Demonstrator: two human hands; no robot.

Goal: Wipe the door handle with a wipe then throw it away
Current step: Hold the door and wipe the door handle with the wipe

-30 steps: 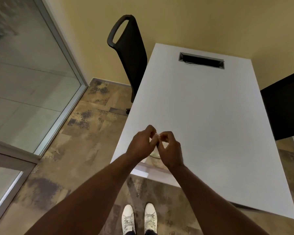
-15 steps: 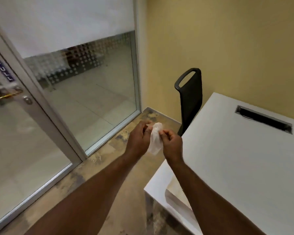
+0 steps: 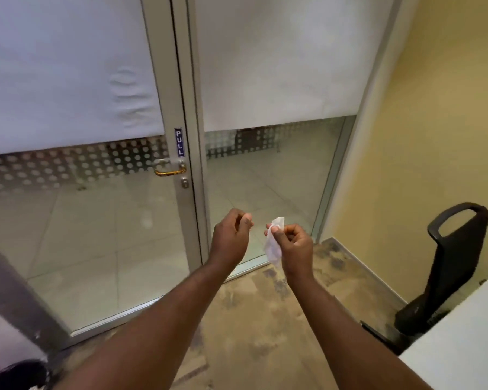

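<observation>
Glass door [image 3: 82,235] is standing ahead, its gold door handle [image 3: 169,172] lying level, up and left of both hands. My right hand [image 3: 295,243] is pinching the wipe [image 3: 273,246] in its grip; my left hand [image 3: 231,235], fingers curling on nothing, is sitting nearer the handle

wipe [image 3: 271,249] half hidden behind right hand [image 3: 295,246]; table [image 3: 462,347] cut off at the corner

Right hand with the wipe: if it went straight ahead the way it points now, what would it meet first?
The right hand, pinching the wipe, would probably meet the fixed glass panel first, not the door handle up-left; depth is unclear.
</observation>
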